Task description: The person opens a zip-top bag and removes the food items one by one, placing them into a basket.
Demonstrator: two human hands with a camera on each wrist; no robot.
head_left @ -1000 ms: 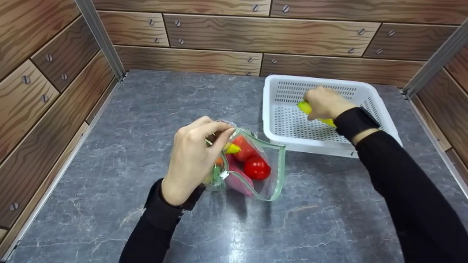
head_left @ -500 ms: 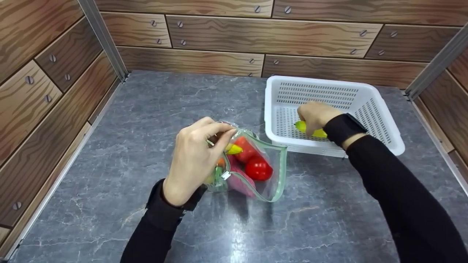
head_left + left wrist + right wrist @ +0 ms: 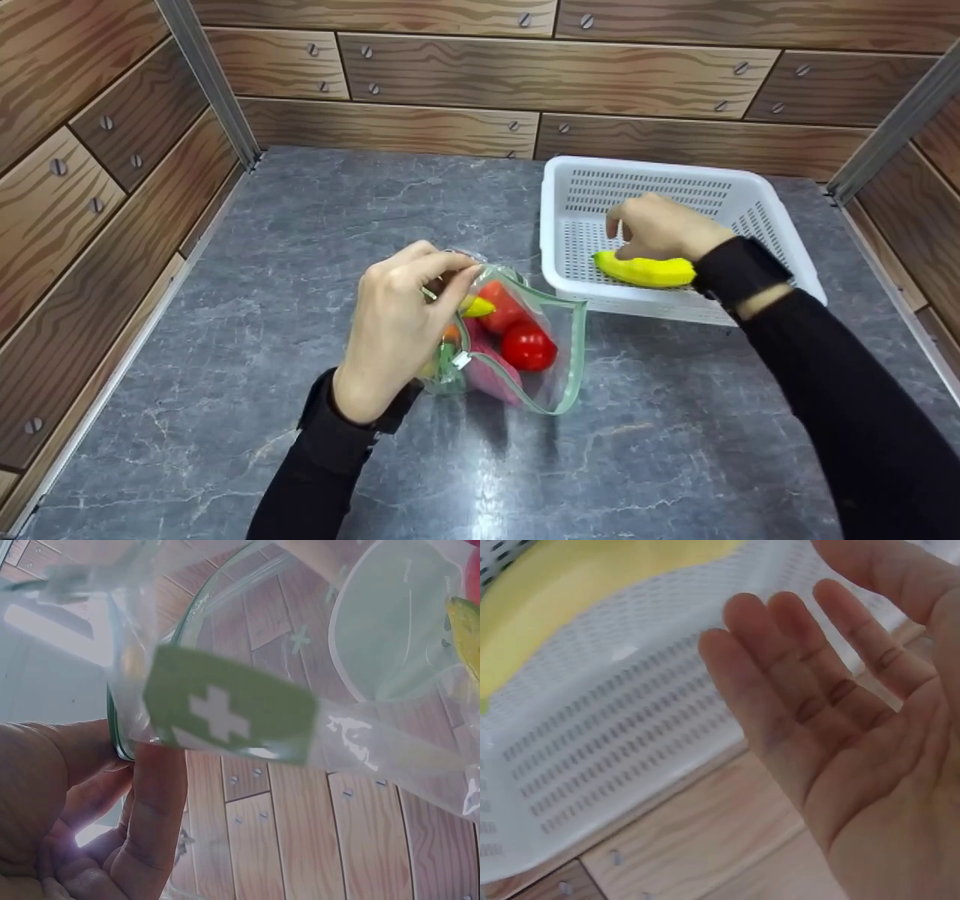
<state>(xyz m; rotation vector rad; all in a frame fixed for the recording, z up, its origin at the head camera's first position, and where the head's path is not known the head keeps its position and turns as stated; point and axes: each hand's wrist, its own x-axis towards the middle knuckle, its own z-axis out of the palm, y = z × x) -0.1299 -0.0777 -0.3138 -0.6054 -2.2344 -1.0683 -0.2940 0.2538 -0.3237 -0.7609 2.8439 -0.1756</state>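
A yellow banana (image 3: 646, 271) lies in the white perforated basket (image 3: 814, 281). Just above it, in the head view, is my right hand (image 3: 660, 229), fingers loosely bent around nothing; the right wrist view shows the palm apart from the banana. My left hand (image 3: 397, 322) pinches the rim of a clear zip bag (image 3: 566, 352) with green edging between thumb and fingers. Inside the bag are a red tomato-like piece (image 3: 529, 345), a lighter red piece (image 3: 501, 306), a pink piece (image 3: 487, 375) and a yellow tip (image 3: 478, 305). Other contents are partly hidden by the left hand.
The bag stands on a grey marbled tabletop (image 3: 337, 202), left of and in front of the basket. Wood-patterned walls (image 3: 450, 67) close off the back and sides, with metal posts (image 3: 214, 82) at the corners. A white slider (image 3: 460, 360) sits on the bag's edging.
My right hand held the banana in the basket, lowered it toward the near side and let go. It has since lifted slightly off it. The left hand and bag have stayed put.
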